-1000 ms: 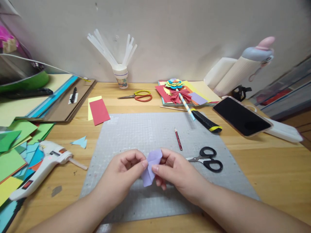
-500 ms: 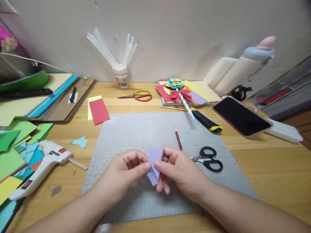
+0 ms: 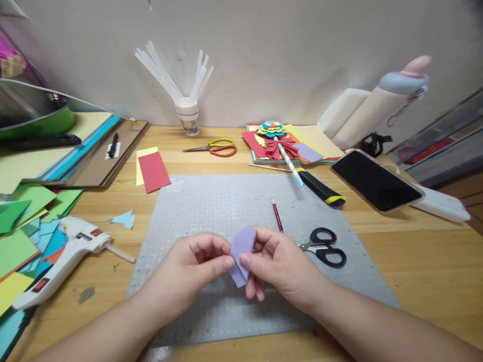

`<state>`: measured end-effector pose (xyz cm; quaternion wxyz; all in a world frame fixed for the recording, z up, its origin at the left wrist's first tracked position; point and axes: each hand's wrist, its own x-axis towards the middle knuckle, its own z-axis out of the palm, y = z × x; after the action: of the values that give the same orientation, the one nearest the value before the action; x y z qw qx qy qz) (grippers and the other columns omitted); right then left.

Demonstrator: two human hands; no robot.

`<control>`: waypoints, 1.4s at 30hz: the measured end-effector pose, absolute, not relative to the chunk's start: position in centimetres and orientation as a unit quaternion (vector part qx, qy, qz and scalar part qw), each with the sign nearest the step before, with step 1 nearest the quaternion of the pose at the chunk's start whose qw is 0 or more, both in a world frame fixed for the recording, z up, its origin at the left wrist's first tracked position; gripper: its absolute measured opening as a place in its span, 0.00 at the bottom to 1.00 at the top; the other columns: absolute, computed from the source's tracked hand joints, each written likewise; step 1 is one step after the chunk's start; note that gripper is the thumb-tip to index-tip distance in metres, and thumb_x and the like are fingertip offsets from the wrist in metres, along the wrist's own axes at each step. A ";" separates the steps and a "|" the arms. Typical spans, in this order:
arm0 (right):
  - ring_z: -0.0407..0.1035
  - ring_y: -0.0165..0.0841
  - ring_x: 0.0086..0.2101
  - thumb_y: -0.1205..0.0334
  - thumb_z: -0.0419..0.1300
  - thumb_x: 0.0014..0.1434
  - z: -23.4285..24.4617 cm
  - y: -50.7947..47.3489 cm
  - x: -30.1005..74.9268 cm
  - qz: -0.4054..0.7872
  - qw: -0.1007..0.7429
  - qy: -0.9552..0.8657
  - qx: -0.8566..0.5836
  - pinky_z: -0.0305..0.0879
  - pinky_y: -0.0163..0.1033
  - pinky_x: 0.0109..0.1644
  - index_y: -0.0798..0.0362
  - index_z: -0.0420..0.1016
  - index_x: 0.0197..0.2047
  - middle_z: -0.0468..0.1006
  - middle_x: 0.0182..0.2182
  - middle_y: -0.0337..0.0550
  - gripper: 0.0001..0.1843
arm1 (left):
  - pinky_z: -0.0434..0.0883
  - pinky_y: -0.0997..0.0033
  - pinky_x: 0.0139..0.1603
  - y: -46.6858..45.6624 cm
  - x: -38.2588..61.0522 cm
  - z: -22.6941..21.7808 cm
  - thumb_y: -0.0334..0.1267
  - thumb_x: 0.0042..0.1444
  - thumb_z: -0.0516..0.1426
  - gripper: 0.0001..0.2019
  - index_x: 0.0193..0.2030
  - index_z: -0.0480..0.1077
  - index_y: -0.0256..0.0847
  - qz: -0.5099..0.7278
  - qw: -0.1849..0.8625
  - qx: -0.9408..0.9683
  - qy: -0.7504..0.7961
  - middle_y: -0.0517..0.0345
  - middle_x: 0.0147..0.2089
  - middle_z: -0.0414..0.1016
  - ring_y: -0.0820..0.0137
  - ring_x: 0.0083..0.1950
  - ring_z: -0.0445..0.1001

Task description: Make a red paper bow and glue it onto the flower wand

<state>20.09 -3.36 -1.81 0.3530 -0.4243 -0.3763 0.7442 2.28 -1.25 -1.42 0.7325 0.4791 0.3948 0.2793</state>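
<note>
A small folded piece of purple paper [image 3: 242, 246] is held up over the grey cutting mat [image 3: 204, 206]. My left hand [image 3: 199, 261] pinches its left edge between thumb and index finger. From the other side my right hand [image 3: 277, 261] grips it, thumb pressed on the front and fingers partly hidden behind. A diagonal fold line shows near the paper's lower end. Just right of my right hand lie black-handled scissors [image 3: 327, 246], their blades partly covered by it. Beyond the hands a dark red pencil [image 3: 276, 215] rests on the mat.
At left are a white glue gun [image 3: 64, 261] and piled coloured paper [image 3: 22, 246]. Behind the mat stand red-yellow scissors [image 3: 215, 147], a paper cup [image 3: 188, 120] of glue sticks and a layered paper flower [image 3: 272, 129]. A phone [image 3: 377, 180] lies at right, near a bottle [image 3: 381, 108].
Almost nothing differs. Both hands keep their hold on the purple paper, which has shifted very slightly, and the camera view has moved a touch.
</note>
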 end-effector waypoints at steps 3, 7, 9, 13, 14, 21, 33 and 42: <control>0.69 0.24 0.16 0.55 0.67 0.49 -1.7 -3.3 20.1 0.741 0.350 -0.380 -0.429 0.63 0.25 0.17 0.55 0.67 0.34 0.71 0.19 0.32 0.16 | 0.69 0.75 0.37 -1.2 2.3 -1.4 0.36 0.52 0.63 0.04 0.31 0.75 0.38 0.277 0.730 0.480 0.400 0.62 0.28 0.78 0.75 0.31 0.74; 0.68 0.24 0.16 0.55 0.66 0.50 -1.6 -3.3 20.0 0.738 0.348 -0.384 -0.432 0.63 0.25 0.17 0.55 0.67 0.34 0.71 0.19 0.32 0.15 | 0.70 0.74 0.38 -1.3 2.2 -1.4 0.37 0.51 0.63 0.05 0.31 0.74 0.38 0.278 0.736 0.474 0.396 0.62 0.28 0.78 0.74 0.31 0.75; 0.68 0.23 0.16 0.56 0.67 0.49 -1.6 -3.3 20.0 0.737 0.348 -0.385 -0.432 0.63 0.25 0.17 0.55 0.67 0.34 0.71 0.19 0.32 0.15 | 0.70 0.74 0.38 -1.4 2.2 -1.4 0.37 0.51 0.63 0.05 0.31 0.74 0.38 0.277 0.737 0.475 0.393 0.62 0.29 0.78 0.73 0.32 0.75; 0.67 0.23 0.16 0.59 0.67 0.49 -1.7 -3.4 20.0 0.726 0.347 -0.396 -0.443 0.63 0.25 0.17 0.55 0.68 0.34 0.71 0.19 0.31 0.14 | 0.69 0.73 0.37 -1.5 2.3 -1.4 0.39 0.52 0.62 0.07 0.31 0.73 0.38 0.268 0.718 0.492 0.413 0.60 0.29 0.77 0.73 0.32 0.74; 0.67 0.22 0.16 0.60 0.67 0.49 -1.7 -3.5 19.9 0.721 0.351 -0.398 -0.445 0.62 0.25 0.17 0.55 0.68 0.34 0.71 0.19 0.31 0.13 | 0.69 0.73 0.37 -1.5 2.3 -1.4 0.39 0.52 0.62 0.07 0.31 0.72 0.38 0.268 0.706 0.501 0.423 0.60 0.29 0.76 0.72 0.32 0.73; 0.69 0.24 0.19 0.56 0.68 0.49 -2.0 -3.7 19.7 0.736 0.346 -0.393 -0.430 0.64 0.26 0.18 0.55 0.66 0.33 0.73 0.20 0.32 0.16 | 0.63 0.72 0.31 -1.6 2.6 -0.6 0.40 0.53 0.57 0.09 0.26 0.70 0.39 0.245 0.542 0.648 0.475 0.61 0.25 0.69 0.72 0.28 0.66; 0.76 0.29 0.23 0.53 0.68 0.50 -2.0 -3.8 19.7 0.752 0.361 -0.346 -0.430 0.72 0.31 0.26 0.54 0.64 0.36 0.76 0.21 0.34 0.19 | 0.67 0.73 0.35 -1.5 2.5 -1.2 0.40 0.51 0.61 0.06 0.31 0.74 0.39 0.279 0.636 0.536 0.481 0.60 0.29 0.75 0.72 0.32 0.70; 0.76 0.29 0.23 0.53 0.69 0.48 -1.9 -3.7 19.7 0.753 0.361 -0.344 -0.429 0.71 0.30 0.26 0.55 0.64 0.34 0.77 0.21 0.36 0.20 | 0.67 0.72 0.36 -1.4 2.4 -1.0 0.38 0.50 0.62 0.05 0.29 0.76 0.40 0.285 0.619 0.549 0.484 0.60 0.28 0.75 0.71 0.32 0.70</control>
<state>19.69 -3.69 -1.93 0.3607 -0.4290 -0.3438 0.7535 2.45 -1.35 -0.99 0.6195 0.5485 0.4837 0.2852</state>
